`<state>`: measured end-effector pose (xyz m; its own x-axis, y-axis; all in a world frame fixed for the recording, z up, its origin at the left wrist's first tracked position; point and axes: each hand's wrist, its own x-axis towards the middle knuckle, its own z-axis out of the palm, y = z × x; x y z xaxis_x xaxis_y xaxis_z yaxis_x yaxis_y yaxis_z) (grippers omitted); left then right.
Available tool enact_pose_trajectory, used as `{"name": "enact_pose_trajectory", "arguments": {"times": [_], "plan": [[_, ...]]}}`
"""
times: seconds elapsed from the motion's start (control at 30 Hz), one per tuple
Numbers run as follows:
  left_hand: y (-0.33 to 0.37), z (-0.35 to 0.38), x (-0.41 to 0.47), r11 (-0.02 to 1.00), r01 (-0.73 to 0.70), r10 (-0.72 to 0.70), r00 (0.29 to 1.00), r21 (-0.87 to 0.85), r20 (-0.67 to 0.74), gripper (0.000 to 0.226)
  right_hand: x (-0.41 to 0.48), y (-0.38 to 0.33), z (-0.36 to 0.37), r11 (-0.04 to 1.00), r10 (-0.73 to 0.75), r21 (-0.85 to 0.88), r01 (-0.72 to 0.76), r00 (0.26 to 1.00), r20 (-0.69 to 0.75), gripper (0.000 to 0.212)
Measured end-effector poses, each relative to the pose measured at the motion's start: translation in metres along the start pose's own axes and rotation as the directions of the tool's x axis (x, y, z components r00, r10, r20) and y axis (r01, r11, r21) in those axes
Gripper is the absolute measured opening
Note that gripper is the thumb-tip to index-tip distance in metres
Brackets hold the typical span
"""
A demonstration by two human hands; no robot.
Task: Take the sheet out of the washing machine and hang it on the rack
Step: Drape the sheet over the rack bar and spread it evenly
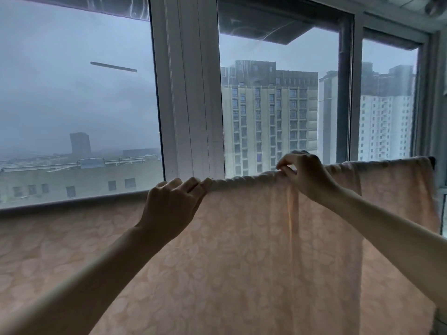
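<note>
A pale peach sheet (242,250) with a faint leaf pattern hangs draped over a horizontal rack bar, which shows only as a dark end (433,162) at the far right. The sheet fills the lower part of the view. My left hand (173,204) grips the bunched top fold of the sheet near the middle. Further right and a little higher, my right hand (303,174) pinches the same top fold between thumb and fingers. The washing machine is out of view.
Large windows with white frames (191,93) stand right behind the sheet, with tall buildings outside. A window sill (72,201) runs along the left at the height of the sheet's top edge. A wall edge closes the right side.
</note>
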<state>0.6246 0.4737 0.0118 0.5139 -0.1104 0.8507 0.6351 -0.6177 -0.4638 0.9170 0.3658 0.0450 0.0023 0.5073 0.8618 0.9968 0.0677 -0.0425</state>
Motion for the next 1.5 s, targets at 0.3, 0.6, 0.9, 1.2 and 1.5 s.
{"name": "enact_pose_trajectory", "arguments": {"times": [0.3,0.6,0.9,1.2,1.5], "plan": [[-0.003,0.001,-0.004,1.000,-0.007,0.007,1.000,0.024,-0.004,0.032,-0.003,-0.015,0.016,0.987,-0.138,0.091,0.136,0.990,0.012,0.009],[0.014,0.008,0.010,0.999,0.027,-0.029,0.997,0.029,0.066,0.038,0.019,-0.002,0.021,0.988,0.109,0.098,-0.117,0.990,0.084,0.015],[0.061,0.043,0.047,0.999,-0.046,0.044,0.997,0.020,0.070,0.040,0.018,0.010,0.009,0.980,0.128,0.132,-0.147,0.981,0.145,0.013],[0.092,0.067,0.071,0.999,-0.046,0.045,0.999,0.028,0.025,0.030,0.008,0.028,0.008,0.977,0.086,0.183,-0.110,0.987,0.136,0.014],[0.081,0.056,0.066,0.998,-0.002,0.003,1.000,-0.060,0.012,0.035,-0.015,0.067,-0.005,0.994,-0.081,0.072,0.078,0.996,0.040,0.012]]}}
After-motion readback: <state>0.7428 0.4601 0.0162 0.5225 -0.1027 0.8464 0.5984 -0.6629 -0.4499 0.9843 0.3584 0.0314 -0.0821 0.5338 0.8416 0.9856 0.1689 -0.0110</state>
